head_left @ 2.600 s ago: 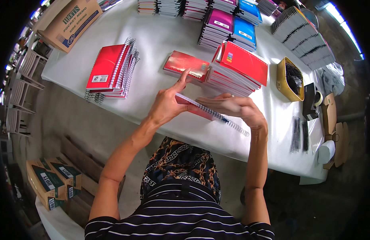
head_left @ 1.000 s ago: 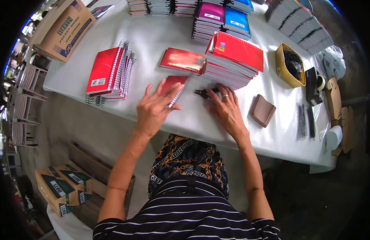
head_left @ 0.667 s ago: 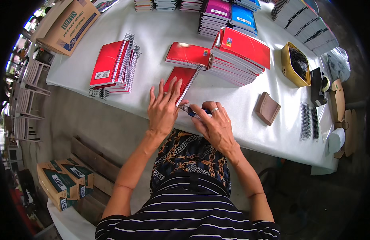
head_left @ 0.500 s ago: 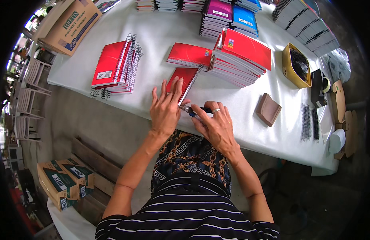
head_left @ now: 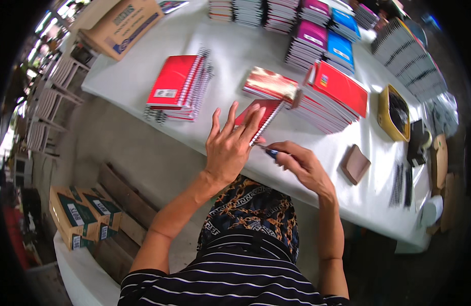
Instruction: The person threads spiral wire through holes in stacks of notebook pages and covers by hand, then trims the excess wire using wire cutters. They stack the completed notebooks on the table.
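Note:
My left hand (head_left: 229, 149) lies with fingers spread on a small red spiral notebook (head_left: 257, 110) at the table's front edge. The notebook's white wire coil runs down its right side. In my right hand (head_left: 309, 169) are pliers with dark blue handles (head_left: 271, 152), their tip at the coil's near end. Just beyond lies a red notebook or cover (head_left: 270, 81), shining with glare. To its right stands a tall stack of red-covered books (head_left: 342, 92). A pile of red spiral notebooks (head_left: 175, 81), coils sticking out, sits to the left.
Purple notebooks (head_left: 311, 34) and blue notebooks (head_left: 340, 47) are stacked at the back. Rightward are a yellow bin (head_left: 385, 120), a brown block (head_left: 355, 164) and loose black coils (head_left: 398, 183). A cardboard box (head_left: 126, 30) stands far left; more boxes (head_left: 75, 217) lie lower left.
The view has turned, shifting the table's things rightward. My right hand and the pliers have drawn a little away from my left hand, which stays on the notebook.

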`<state>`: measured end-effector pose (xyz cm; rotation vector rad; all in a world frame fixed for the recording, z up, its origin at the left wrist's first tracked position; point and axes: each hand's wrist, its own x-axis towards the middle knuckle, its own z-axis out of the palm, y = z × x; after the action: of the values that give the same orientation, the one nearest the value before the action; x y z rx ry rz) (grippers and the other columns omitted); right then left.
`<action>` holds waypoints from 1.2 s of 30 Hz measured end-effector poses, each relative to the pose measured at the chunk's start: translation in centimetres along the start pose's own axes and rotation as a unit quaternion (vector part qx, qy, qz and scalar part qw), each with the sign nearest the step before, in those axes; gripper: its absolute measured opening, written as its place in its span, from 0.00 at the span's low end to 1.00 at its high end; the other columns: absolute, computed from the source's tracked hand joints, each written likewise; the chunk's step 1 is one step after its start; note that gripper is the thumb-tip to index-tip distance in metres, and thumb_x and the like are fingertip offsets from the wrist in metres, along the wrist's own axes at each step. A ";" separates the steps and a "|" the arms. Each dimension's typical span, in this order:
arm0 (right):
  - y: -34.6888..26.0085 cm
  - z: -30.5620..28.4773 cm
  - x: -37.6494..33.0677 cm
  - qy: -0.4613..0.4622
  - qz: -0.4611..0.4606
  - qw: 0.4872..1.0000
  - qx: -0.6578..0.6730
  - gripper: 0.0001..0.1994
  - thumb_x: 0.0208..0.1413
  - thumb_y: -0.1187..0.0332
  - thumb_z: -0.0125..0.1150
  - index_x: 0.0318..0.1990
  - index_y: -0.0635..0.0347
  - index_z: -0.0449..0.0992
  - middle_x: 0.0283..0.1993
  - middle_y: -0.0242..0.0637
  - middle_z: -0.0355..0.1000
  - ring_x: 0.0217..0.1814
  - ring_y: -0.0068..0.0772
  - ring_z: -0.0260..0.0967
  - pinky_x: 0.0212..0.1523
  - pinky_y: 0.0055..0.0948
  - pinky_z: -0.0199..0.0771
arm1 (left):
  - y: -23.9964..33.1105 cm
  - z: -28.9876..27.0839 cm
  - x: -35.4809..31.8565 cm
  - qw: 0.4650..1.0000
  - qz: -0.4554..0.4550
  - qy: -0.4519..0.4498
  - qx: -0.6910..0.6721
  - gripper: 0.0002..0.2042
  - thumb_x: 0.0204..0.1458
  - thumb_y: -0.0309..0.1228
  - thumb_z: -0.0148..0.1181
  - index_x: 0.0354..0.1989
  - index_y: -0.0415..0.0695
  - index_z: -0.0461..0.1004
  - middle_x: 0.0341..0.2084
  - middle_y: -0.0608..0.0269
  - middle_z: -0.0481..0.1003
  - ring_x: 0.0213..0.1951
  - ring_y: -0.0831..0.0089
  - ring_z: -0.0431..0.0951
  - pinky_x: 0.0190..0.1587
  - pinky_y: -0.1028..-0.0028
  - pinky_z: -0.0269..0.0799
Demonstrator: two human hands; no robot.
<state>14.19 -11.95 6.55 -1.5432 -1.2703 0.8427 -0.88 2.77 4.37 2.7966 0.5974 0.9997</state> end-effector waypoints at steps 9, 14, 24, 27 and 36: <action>-2.3 3.3 6.4 0.160 -0.158 0.972 0.071 0.23 0.52 0.71 0.68 0.56 0.61 0.73 0.56 0.47 0.72 0.58 0.45 0.70 0.55 0.38 0.72 | -9.6 -7.8 4.5 0.825 0.111 -0.087 -0.548 0.38 0.52 0.55 0.56 0.63 0.35 0.66 0.62 0.51 0.68 0.73 0.55 0.48 0.72 0.54 0.40; -6.4 5.7 12.1 0.098 -0.241 0.964 0.055 0.27 0.47 0.77 0.65 0.58 0.61 0.71 0.59 0.43 0.72 0.65 0.46 0.64 0.61 0.45 0.65 | -13.9 -9.1 7.4 0.764 -0.168 0.044 -0.622 0.32 0.57 0.49 0.59 0.64 0.39 0.66 0.65 0.50 0.64 0.72 0.58 0.51 0.70 0.61 0.48; -0.1 2.9 15.9 0.199 -0.189 0.892 -0.359 0.17 0.51 0.76 0.61 0.51 0.62 0.76 0.51 0.47 0.75 0.56 0.50 0.71 0.59 0.42 0.69 | -22.5 -8.6 5.8 0.794 -0.377 -0.142 -0.455 0.32 0.57 0.37 0.64 0.67 0.38 0.62 0.63 0.56 0.66 0.59 0.72 0.69 0.62 0.71 0.65; 6.2 0.7 14.8 0.188 -0.135 0.837 -0.496 0.23 0.51 0.74 0.64 0.56 0.63 0.71 0.60 0.52 0.69 0.62 0.52 0.66 0.63 0.45 0.66 | -21.8 -8.0 6.9 0.855 -0.350 -0.130 -0.359 0.30 0.56 0.32 0.64 0.66 0.35 0.62 0.65 0.53 0.64 0.58 0.70 0.70 0.60 0.70 0.66; 9.2 1.2 13.1 0.095 -0.100 0.702 -0.698 0.26 0.53 0.79 0.53 0.62 0.74 0.62 0.64 0.60 0.63 0.65 0.55 0.64 0.62 0.47 0.66 | -14.8 -8.5 7.8 0.980 -0.149 -0.032 0.126 0.29 0.54 0.30 0.64 0.65 0.45 0.65 0.67 0.48 0.60 0.70 0.48 0.56 0.66 0.60 0.59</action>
<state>19.16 0.79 -1.86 -2.3961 -1.9878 -0.7251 -5.57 19.24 12.06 2.8120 1.1652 0.8216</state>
